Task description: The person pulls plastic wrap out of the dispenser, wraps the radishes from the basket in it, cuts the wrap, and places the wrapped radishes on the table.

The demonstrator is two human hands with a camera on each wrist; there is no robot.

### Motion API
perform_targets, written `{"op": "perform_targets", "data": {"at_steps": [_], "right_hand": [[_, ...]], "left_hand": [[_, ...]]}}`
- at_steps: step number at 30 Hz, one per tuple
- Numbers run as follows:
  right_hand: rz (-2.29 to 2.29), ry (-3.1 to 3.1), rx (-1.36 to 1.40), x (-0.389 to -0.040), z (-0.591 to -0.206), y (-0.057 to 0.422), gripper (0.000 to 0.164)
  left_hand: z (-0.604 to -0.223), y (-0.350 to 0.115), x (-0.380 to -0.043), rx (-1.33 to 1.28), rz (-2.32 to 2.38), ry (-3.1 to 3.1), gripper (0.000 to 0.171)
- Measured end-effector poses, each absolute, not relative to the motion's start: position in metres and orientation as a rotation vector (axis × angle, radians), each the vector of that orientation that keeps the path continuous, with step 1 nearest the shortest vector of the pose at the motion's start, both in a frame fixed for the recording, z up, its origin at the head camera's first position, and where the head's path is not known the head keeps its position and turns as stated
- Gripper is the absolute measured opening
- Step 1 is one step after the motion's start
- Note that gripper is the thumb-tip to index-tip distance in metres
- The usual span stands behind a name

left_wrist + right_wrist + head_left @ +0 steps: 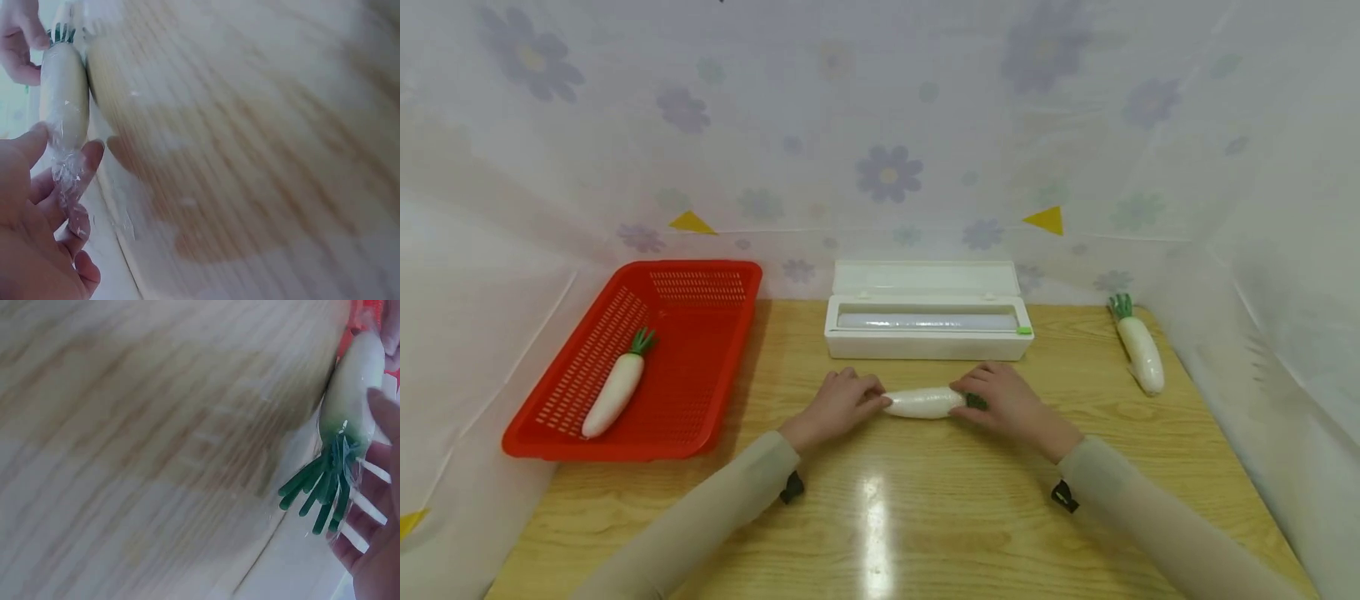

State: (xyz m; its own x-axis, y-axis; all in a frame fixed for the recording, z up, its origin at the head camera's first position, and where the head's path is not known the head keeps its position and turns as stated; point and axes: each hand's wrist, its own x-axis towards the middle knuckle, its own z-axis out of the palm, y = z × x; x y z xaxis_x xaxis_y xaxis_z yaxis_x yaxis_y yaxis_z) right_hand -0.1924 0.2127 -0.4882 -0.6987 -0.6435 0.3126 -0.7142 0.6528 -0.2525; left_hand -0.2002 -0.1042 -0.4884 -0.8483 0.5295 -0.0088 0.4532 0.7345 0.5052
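Note:
A white radish [925, 403] wrapped in clear cling film lies crosswise on the table between the two hands. My left hand [842, 402] is at its tapered end. In the left wrist view, thumb and fingers pinch the gathered film [67, 172] that sticks out past the tip. My right hand [1004, 403] grips the other end, thumb on one side and fingers on the other, beside the green leaf stalks [322, 487]. Loose film covers those stalks in the right wrist view. Just behind the hands stands a white cling film box [928, 345], lid up, with a film roll [928, 322] inside.
At the left, a red plastic basket [741, 350] holds one radish [615, 393] with green stalks. Another radish [1142, 354], with film on it, lies at the table's far right. Flowered white sheeting [887, 108] encloses the wooden table [970, 525] at the back and sides.

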Motion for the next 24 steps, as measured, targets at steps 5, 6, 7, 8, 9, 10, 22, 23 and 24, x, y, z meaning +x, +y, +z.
{"op": "perform_targets", "data": {"at_steps": [5,6,7,8,9,10,22,23,24], "right_hand": [[0.534,-2.801,1.003,-0.191,-0.488,0.208,0.038],[0.539,-2.813,0.989,-0.191,-0.488,0.208,0.038],[0.544,-2.824,0.978,-0.192,-0.487,0.208,0.038],[0.547,-2.833,0.968,-0.192,-0.487,0.208,0.039],[0.546,-2.838,0.964,-0.193,-0.487,0.208,0.038],[0.549,-2.84,0.963,-0.193,-0.487,0.208,0.038],[0.516,-2.805,1.006,-0.196,-0.487,0.21,0.036],[0.517,-2.811,1.005,-0.196,-0.486,0.21,0.036],[0.517,-2.815,1.003,-0.196,-0.486,0.21,0.036]], "left_hand": [[-0.49,-0.107,-0.203,0.686,0.854,2.811,0.036],[-0.49,-0.109,-0.203,0.651,0.883,2.813,0.037],[-0.49,-0.111,-0.204,0.614,0.902,2.815,0.037],[-0.49,-0.113,-0.204,0.579,0.926,2.811,0.036],[-0.489,-0.116,-0.204,0.553,0.946,2.804,0.035],[-0.488,-0.119,-0.203,0.533,0.969,2.793,0.032],[-0.484,-0.138,-0.199,0.531,1.14,2.659,0.022],[-0.484,-0.138,-0.198,0.528,1.146,2.653,0.022],[-0.483,-0.139,-0.198,0.521,1.153,2.645,0.021]]}}
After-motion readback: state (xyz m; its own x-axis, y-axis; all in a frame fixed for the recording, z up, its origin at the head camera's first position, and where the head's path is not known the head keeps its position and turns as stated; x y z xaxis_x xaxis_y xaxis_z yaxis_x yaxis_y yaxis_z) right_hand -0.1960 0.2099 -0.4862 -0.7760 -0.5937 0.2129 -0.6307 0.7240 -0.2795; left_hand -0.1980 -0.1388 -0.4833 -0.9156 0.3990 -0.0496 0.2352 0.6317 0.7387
